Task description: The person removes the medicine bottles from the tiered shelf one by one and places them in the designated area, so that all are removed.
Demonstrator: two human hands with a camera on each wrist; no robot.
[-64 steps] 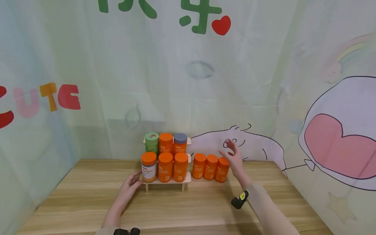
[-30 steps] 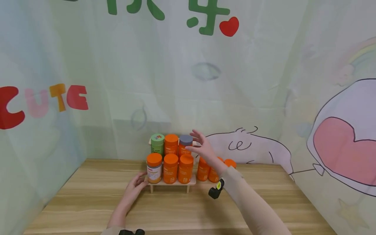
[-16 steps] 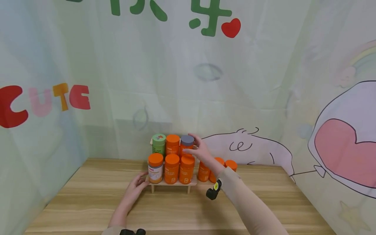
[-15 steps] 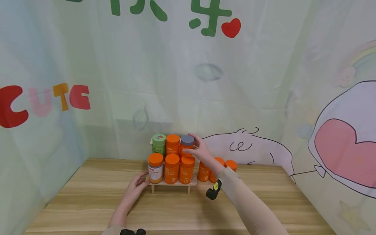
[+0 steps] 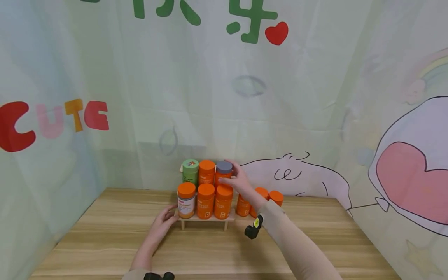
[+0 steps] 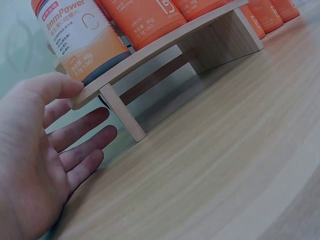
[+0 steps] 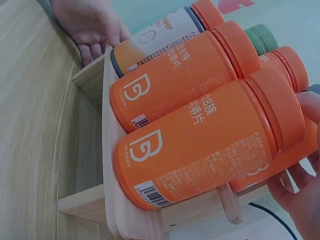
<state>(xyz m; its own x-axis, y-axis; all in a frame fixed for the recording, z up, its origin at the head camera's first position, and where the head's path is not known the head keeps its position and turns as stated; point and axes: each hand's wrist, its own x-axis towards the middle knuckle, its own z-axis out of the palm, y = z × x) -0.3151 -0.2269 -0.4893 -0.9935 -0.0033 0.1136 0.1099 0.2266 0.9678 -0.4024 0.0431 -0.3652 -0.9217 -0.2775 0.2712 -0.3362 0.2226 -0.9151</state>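
Note:
A wooden tiered rack (image 5: pixel 209 219) holds upright supplement jars in two visible rows. With thumb and fingers around its left end, my left hand (image 5: pixel 161 224) grips the board; the lower fingers hang loose beneath it in the left wrist view. Nearest that hand is the white-labelled jar (image 6: pixel 82 37) with an orange lid. My right hand (image 5: pixel 241 182) holds the grey-lidded orange jar (image 5: pixel 224 168) at the right of the upper row, thumb in front and fingers behind. Two orange jars (image 7: pixel 200 145) stand before it and hide its lower part.
Beside the rack, several orange jars (image 5: pixel 243 206) stand on the wooden table (image 5: pixel 196 252), partly behind my right forearm. A green jar (image 5: pixel 190 171) and an orange-lidded jar (image 5: pixel 207 171) share the upper row. A printed curtain (image 5: pixel 175 97) hangs behind.
My right hand has moved left from beside the loose orange jars to the grey-lidded jar and taken hold of it. My left hand stays at the rack's left end.

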